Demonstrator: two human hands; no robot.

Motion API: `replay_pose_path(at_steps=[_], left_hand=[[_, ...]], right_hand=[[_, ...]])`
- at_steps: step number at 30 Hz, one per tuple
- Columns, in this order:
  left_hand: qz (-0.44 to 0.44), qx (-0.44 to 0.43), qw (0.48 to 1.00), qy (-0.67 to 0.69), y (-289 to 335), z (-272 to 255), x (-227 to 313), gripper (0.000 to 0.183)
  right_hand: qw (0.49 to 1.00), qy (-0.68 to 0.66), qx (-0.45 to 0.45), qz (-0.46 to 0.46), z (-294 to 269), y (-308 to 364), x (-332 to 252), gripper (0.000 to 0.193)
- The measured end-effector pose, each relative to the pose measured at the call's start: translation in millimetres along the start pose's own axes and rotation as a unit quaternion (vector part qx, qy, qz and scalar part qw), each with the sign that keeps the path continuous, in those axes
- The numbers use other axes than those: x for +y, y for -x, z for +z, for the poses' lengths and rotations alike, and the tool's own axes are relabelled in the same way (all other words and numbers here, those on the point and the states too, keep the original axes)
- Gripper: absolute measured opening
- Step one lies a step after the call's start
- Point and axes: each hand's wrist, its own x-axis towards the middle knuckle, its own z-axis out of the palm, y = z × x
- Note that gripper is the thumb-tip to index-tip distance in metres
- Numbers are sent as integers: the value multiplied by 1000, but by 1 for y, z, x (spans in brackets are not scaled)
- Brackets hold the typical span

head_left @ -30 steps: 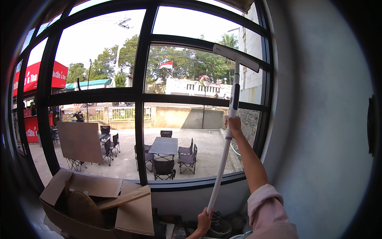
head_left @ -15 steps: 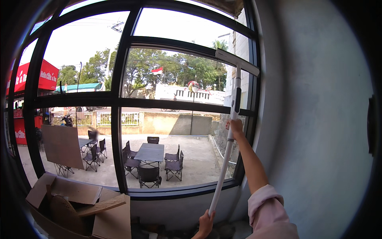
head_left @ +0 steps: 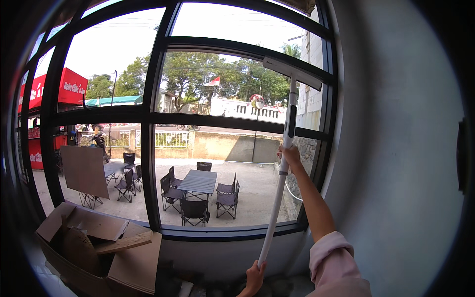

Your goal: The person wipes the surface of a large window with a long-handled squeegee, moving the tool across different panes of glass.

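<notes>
A long white window squeegee (head_left: 275, 205) slants up in front of the window, its wide flat head (head_left: 292, 73) at the top of the right middle pane (head_left: 198, 84). Whether the blade touches the glass cannot be told. My right hand (head_left: 291, 156) is wrapped round the pole just below its grey-and-white grip section. Lower down, my left hand (head_left: 255, 278) grips the pole near its bottom end. A rolled-up pale pink sleeve (head_left: 336, 265) covers my right upper forearm.
Black bars (head_left: 213, 119) divide the window. A pale wall (head_left: 396, 148) stands close on the right. At lower left sits an open cardboard box (head_left: 133, 262) with a wood strip (head_left: 123, 243) in it. Outside are a folding table (head_left: 198, 181) and several dark chairs (head_left: 194, 212).
The squeegee head has shifted a little left along the top of the pane, away from the right frame bar. The view has turned slightly left. Both hands keep their hold on the pole.
</notes>
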Motion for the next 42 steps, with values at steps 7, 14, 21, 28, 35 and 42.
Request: replay_pose_path(at_steps=[7,14,21,28,35,42], left_hand=[[-23,100,995,-11,15,-39,-26,40],[-40,142,989,-32,24,-99,-22,41],[-34,146,981,123,35,-134,-24,37],[-16,125,985,116,40,-162,-33,44],[-5,139,990,26,16,-203,-1,46],[-22,128,992,-1,-11,-225,33,51]], right_hand=[[996,-36,-82,2,117,34,-29,20],[990,-69,-125,14,186,67,-70,18],[983,-58,-171,18,201,85,-104,21],[989,46,-96,-101,212,142,-121,76],[988,-88,-112,-58,234,204,-117,63],[990,-78,-99,-57,259,164,-128,61]])
